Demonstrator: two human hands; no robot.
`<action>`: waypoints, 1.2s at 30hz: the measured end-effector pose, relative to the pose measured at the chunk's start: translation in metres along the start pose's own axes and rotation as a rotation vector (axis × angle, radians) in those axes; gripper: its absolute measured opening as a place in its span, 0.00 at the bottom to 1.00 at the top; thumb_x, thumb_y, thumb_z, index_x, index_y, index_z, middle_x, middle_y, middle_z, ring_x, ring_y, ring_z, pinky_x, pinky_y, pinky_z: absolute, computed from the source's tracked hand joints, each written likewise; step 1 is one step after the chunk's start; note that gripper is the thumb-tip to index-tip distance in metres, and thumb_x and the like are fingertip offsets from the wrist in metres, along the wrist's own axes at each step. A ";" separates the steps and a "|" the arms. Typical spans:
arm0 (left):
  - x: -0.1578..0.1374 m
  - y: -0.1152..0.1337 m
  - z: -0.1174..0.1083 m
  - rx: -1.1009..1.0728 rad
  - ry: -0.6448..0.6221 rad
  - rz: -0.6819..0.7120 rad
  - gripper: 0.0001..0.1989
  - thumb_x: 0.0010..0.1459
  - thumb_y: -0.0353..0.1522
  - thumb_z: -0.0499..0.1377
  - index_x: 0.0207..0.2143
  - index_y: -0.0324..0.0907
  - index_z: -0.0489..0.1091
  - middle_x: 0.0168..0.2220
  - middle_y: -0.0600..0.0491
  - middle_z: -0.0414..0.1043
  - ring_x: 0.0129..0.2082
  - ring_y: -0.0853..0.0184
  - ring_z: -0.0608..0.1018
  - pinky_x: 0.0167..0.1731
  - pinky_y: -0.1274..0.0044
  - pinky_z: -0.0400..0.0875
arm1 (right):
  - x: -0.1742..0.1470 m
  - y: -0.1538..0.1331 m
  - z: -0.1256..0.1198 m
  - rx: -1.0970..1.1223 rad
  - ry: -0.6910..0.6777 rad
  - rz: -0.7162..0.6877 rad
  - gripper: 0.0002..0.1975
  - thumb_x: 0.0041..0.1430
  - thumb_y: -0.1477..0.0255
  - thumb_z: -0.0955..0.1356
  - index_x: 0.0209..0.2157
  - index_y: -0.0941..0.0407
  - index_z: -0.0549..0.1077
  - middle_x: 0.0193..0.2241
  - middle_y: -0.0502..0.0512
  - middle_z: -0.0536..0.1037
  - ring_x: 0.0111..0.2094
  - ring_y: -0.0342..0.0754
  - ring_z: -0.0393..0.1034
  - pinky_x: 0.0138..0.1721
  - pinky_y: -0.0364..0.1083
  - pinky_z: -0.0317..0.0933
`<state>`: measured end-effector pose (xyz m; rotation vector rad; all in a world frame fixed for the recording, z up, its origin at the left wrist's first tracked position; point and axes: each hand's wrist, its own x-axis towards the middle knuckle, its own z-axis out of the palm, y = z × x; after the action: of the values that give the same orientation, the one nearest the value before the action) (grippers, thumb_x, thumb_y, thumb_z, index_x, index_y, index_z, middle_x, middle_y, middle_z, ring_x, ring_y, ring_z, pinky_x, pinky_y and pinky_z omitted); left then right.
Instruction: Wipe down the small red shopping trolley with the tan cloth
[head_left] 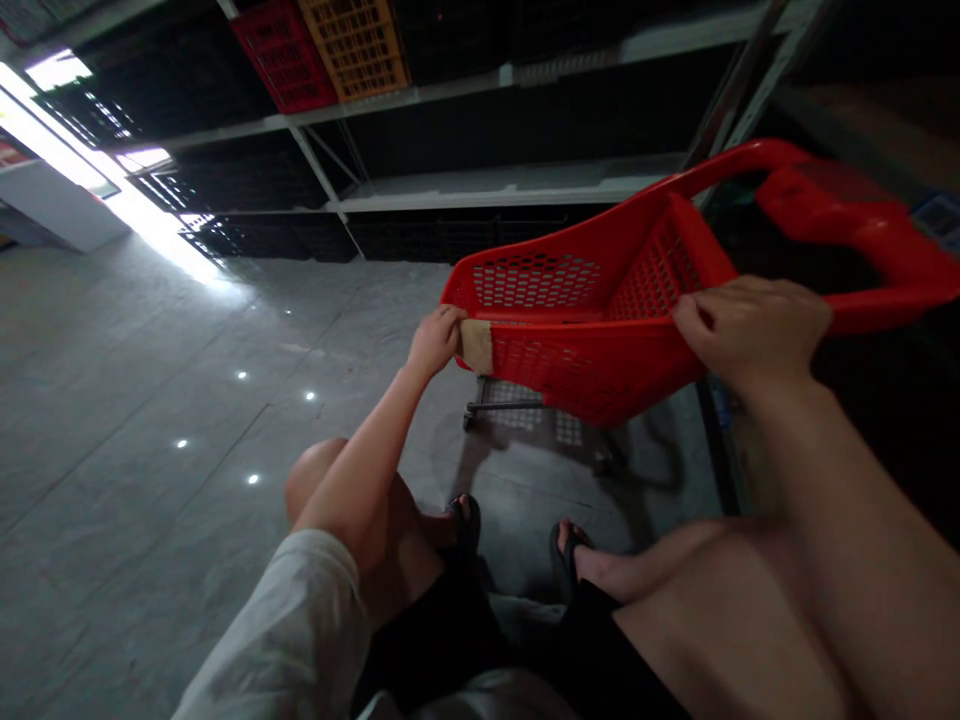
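A red plastic shopping cart [630, 360] with perforated sides stands before my knees. At its left end, my left hand [437, 338] is closed over the basket's rim, with the fingertips on the top edge. A tan patch [475, 346] lies against the basket right beside those fingers; whether it is cloth, tape or cardboard I cannot tell. Near the handle end, my right hand [757, 325] wraps round the side rim with the thumb toward the basket. The red handle [892, 235] rises beyond that hand. Inside the basket a red lattice panel [656, 262] stands upright.
Behind the cart runs a pale metal shelf rack [517, 190] holding dark crates [255, 180], a red crate [285, 55] and an orange crate [356, 50]. Grey concrete floor [150, 400] spreads to the left, toward a bright opening. My sandalled feet [466, 520] are close to the cart's wheels.
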<state>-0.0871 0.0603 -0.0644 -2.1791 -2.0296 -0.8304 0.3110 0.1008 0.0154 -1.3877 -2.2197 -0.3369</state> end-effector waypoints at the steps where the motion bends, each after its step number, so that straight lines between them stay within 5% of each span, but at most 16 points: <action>1: -0.002 0.005 0.000 0.005 -0.040 0.047 0.12 0.65 0.30 0.54 0.48 0.43 0.73 0.51 0.45 0.76 0.54 0.59 0.76 0.59 0.65 0.69 | 0.003 -0.001 0.005 -0.012 -0.007 -0.019 0.26 0.70 0.62 0.54 0.30 0.51 0.80 0.32 0.63 0.83 0.39 0.59 0.71 0.43 0.57 0.52; 6: -0.003 0.059 0.023 0.154 -0.126 0.219 0.34 0.60 0.36 0.65 0.65 0.36 0.61 0.63 0.35 0.64 0.64 0.48 0.68 0.63 0.58 0.61 | 0.014 -0.016 0.040 0.058 -0.099 -0.128 0.17 0.67 0.65 0.59 0.39 0.57 0.77 0.39 0.63 0.81 0.43 0.56 0.70 0.50 0.58 0.52; 11: 0.021 0.109 0.040 0.223 -0.204 0.231 0.17 0.70 0.30 0.52 0.58 0.42 0.69 0.55 0.41 0.73 0.54 0.56 0.77 0.53 0.66 0.70 | 0.010 -0.044 0.066 0.285 -0.157 -0.128 0.16 0.67 0.67 0.59 0.49 0.55 0.73 0.48 0.64 0.80 0.52 0.59 0.69 0.57 0.62 0.51; 16: 0.044 0.118 0.035 0.127 -0.340 0.190 0.13 0.70 0.32 0.53 0.51 0.41 0.74 0.48 0.43 0.78 0.47 0.57 0.81 0.47 0.69 0.74 | -0.004 -0.088 0.083 0.564 -0.141 -0.130 0.32 0.65 0.69 0.64 0.68 0.57 0.57 0.65 0.67 0.67 0.65 0.60 0.60 0.64 0.61 0.55; 20: 0.052 0.108 0.035 -0.257 -0.334 0.047 0.20 0.72 0.36 0.51 0.62 0.39 0.66 0.54 0.42 0.78 0.52 0.58 0.80 0.54 0.70 0.72 | -0.004 -0.091 0.099 0.570 -0.091 -0.100 0.42 0.60 0.75 0.66 0.73 0.56 0.47 0.62 0.66 0.69 0.64 0.63 0.61 0.64 0.64 0.59; 24: 0.045 0.097 0.040 -0.468 -0.370 -0.182 0.26 0.73 0.42 0.49 0.65 0.35 0.60 0.59 0.38 0.73 0.58 0.56 0.77 0.59 0.67 0.69 | 0.002 -0.084 0.109 0.577 -0.084 -0.066 0.42 0.59 0.76 0.67 0.72 0.55 0.50 0.55 0.64 0.76 0.55 0.63 0.68 0.58 0.65 0.63; 29: 0.040 0.096 0.042 -0.559 -0.525 -0.104 0.26 0.73 0.45 0.46 0.58 0.37 0.70 0.55 0.43 0.78 0.55 0.58 0.79 0.58 0.69 0.71 | -0.004 -0.103 0.114 0.735 -0.096 -0.011 0.35 0.51 0.80 0.69 0.63 0.56 0.66 0.54 0.62 0.77 0.54 0.59 0.69 0.56 0.59 0.66; 32: 0.042 0.095 0.034 -0.618 -0.640 -0.003 0.28 0.72 0.48 0.46 0.55 0.37 0.73 0.54 0.46 0.78 0.55 0.59 0.78 0.59 0.70 0.70 | -0.009 -0.101 0.109 0.790 0.016 0.121 0.23 0.48 0.80 0.70 0.49 0.54 0.73 0.45 0.57 0.78 0.48 0.56 0.71 0.52 0.55 0.68; 36: 0.039 0.085 0.020 -0.483 -0.646 0.116 0.26 0.72 0.47 0.46 0.57 0.42 0.73 0.57 0.49 0.76 0.58 0.60 0.76 0.61 0.72 0.66 | -0.003 -0.044 0.096 0.626 0.392 0.475 0.21 0.47 0.79 0.71 0.45 0.56 0.70 0.45 0.57 0.72 0.48 0.52 0.68 0.55 0.55 0.65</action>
<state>-0.0007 0.0921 -0.0381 -3.1388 -2.0577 -0.7218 0.2460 0.1226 -0.0650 -1.2940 -1.4373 0.2245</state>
